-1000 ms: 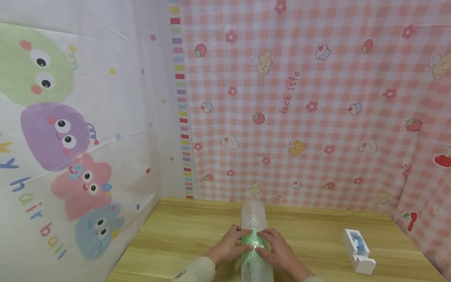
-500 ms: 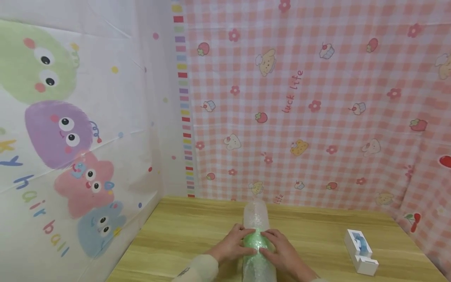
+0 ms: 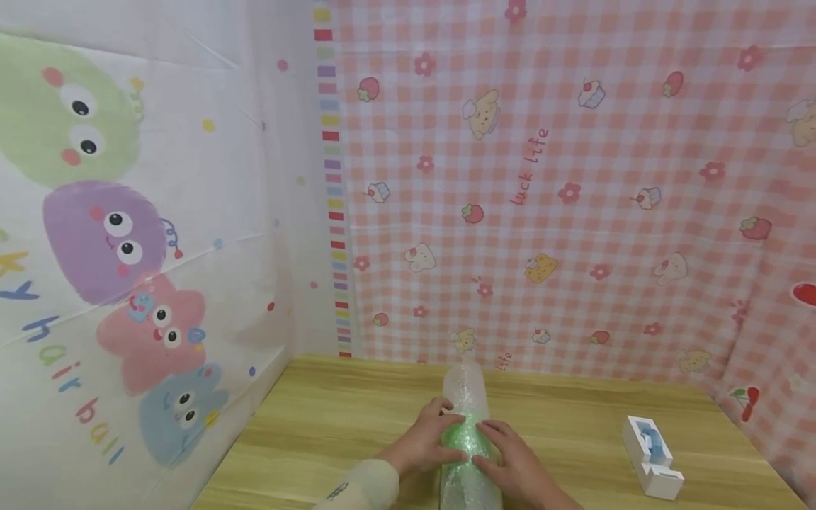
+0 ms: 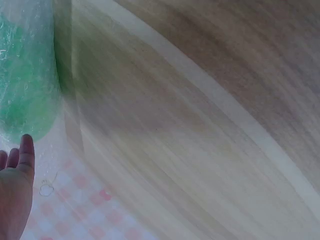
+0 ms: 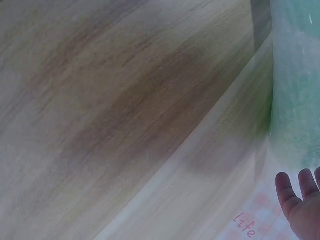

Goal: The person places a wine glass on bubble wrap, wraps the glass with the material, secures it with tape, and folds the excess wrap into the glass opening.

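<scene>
Green stuff (image 3: 470,433) shows through the clear plastic roll (image 3: 465,389), which lies on the wooden table (image 3: 319,425) and points at the checked cloth (image 3: 542,170). From my far-off seat, I see the left hand (image 3: 426,443) on its left side and the right hand (image 3: 513,464) on its right. Both hands are loosely spread and touch the plastic (the thumbs almost meet on top). I can't tell how hard they press. A white tape holder (image 3: 652,459) sits well off to the right.
</scene>
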`<control>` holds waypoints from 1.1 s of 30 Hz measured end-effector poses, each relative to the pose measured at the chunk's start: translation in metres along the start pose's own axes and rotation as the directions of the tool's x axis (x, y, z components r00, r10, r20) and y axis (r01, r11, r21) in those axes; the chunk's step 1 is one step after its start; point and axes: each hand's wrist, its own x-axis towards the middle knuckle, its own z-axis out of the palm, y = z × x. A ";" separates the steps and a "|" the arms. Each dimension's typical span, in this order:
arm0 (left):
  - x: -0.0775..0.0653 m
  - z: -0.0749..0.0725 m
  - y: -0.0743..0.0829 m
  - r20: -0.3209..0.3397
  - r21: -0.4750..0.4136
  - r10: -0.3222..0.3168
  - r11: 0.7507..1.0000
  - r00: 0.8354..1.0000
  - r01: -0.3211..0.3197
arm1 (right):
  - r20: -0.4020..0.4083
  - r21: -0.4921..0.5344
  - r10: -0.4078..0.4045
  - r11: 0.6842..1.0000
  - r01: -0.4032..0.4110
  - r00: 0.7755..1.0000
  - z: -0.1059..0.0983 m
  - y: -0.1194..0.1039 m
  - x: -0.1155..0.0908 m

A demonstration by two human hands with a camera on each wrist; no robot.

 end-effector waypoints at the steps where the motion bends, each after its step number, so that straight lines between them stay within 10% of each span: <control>1: 0.001 0.000 0.000 -0.007 0.040 0.019 0.999 1.000 -0.019 | -0.001 -0.001 -0.001 1.000 0.001 1.000 0.000 0.000 0.000; 16: 0.003 -0.008 0.000 0.053 0.125 0.073 0.989 0.996 -0.079 | -0.002 -0.015 0.004 1.000 -0.004 1.000 0.000 0.002 -0.003; 33: 0.005 -0.004 -0.001 0.053 0.067 0.050 0.996 0.997 -0.054 | 0.194 0.186 0.125 0.969 -0.162 0.973 -0.016 0.018 -0.031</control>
